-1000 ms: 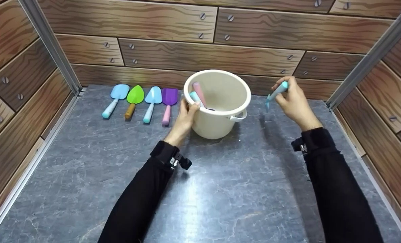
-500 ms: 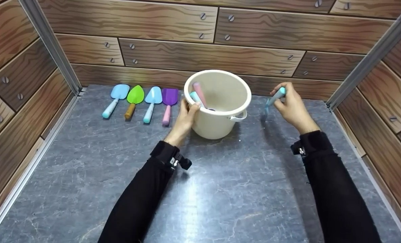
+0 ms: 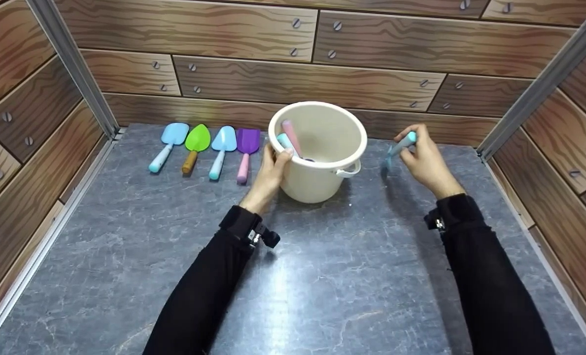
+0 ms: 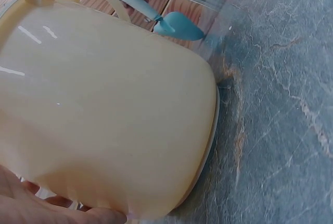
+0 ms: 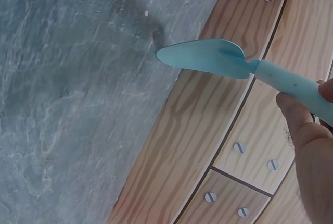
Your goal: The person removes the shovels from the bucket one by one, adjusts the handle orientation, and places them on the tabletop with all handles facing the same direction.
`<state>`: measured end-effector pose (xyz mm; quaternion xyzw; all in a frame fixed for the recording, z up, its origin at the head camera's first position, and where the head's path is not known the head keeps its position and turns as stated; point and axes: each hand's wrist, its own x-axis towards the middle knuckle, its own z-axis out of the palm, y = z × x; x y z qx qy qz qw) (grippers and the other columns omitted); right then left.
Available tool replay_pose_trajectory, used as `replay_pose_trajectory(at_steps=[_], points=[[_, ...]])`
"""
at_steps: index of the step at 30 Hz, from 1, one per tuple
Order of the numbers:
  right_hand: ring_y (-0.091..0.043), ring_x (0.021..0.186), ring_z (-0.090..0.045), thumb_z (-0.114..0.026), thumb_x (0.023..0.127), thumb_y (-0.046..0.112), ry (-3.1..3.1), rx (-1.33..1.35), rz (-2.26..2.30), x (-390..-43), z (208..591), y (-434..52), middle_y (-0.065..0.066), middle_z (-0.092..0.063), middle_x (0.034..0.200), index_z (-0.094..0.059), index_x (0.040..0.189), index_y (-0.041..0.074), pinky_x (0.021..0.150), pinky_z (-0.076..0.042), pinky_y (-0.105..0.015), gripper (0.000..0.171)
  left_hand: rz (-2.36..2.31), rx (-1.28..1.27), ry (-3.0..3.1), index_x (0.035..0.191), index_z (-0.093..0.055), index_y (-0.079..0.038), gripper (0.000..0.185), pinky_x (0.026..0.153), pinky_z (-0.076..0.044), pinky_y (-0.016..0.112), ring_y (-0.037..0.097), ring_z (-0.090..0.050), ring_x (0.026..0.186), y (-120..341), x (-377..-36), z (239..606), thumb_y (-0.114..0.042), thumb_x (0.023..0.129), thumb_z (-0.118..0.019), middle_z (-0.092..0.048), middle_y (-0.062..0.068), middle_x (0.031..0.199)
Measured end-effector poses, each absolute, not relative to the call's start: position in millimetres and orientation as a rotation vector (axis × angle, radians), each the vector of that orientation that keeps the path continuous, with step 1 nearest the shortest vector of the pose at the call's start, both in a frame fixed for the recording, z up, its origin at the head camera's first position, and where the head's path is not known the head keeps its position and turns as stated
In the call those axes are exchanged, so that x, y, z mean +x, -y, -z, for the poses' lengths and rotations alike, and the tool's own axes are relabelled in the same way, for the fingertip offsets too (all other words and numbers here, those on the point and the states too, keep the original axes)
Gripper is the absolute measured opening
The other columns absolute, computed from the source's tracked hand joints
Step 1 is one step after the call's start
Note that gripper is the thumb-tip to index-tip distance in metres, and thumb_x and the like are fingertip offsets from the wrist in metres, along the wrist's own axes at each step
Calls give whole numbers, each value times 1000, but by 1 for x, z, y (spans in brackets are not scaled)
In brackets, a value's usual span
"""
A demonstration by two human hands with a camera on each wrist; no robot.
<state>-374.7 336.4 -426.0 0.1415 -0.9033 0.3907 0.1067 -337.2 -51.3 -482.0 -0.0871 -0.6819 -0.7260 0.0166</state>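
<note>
One cream bucket [image 3: 317, 153] stood on the grey table [image 3: 322, 276]. Four small trowels lay in a row beside it: two blue ones [image 3: 168, 140] [image 3: 222, 145], one green [image 3: 195, 143] and one purple [image 3: 246, 148]. A fifth, teal trowel [image 3: 397, 148] was off the table. Inside the bucket two handles showed, one pink [image 3: 290, 134], one pale blue [image 3: 284, 142], possibly with more hidden below. Two hands were in view.

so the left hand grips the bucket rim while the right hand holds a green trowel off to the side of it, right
Not quite: the trowel in the right hand is light blue, not green, as the right wrist view shows. The left hand does grip the bucket rim, and the trowel is off to its side.
</note>
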Motion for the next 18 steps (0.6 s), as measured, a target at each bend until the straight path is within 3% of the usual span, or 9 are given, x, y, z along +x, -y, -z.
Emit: replay_pose_trajectory(at_steps=[1, 3, 5, 7, 11, 18], points=[[-46, 146, -64, -52, 116, -1, 2665, 409, -1157, -375, 427, -337, -30, -66, 153, -42, 146, -8, 134, -50, -66, 33, 2258, -269, 2120, 184, -17, -4, 96, 152, -20, 61, 47, -26, 182, 51, -338, 482, -47, 108, -56, -22, 30, 193], [-39, 129, -66, -50, 118, 3, 2670, 394, -1156, -375, 429, -336, -29, -66, 153, -41, 148, -6, 115, -61, -48, 32, 2259, -263, 2121, 185, -16, -4, 97, 152, -20, 62, 48, -25, 182, 51, -338, 482, -48, 108, -56, -21, 30, 193], [-26, 109, -62, -47, 121, 8, 2667, 379, -1145, -374, 430, -337, -27, -67, 152, -42, 148, -5, 90, -55, -30, 31, 2265, -258, 2116, 184, -17, -4, 97, 152, -20, 62, 48, -25, 182, 51, -339, 483, -48, 107, -56, -21, 30, 193], [-16, 99, -55, -46, 123, 14, 2656, 362, -1134, -373, 430, -336, -25, -70, 149, -44, 147, -4, 76, -43, -24, 30, 2271, -254, 2108, 184, -18, -4, 97, 152, -20, 62, 48, -26, 181, 51, -338, 483, -48, 107, -56, -22, 30, 193], [-11, 103, -64, -47, 127, 26, 2639, 335, -1145, -369, 432, -335, -26, -74, 144, -48, 144, -5, 85, -47, -15, 35, 2279, -260, 2096, 184, -18, -4, 95, 152, -20, 62, 47, -26, 181, 51, -338, 483, -47, 108, -56, -23, 30, 193], [-36, 121, -69, -46, 128, 32, 2725, 347, -1068, -364, 439, -340, -31, -72, 146, -51, 151, -5, 96, -49, -26, 43, 2283, -269, 2091, 184, -20, -8, 98, 152, -20, 62, 46, -28, 181, 52, -346, 492, -56, 109, -60, -24, 28, 193]])
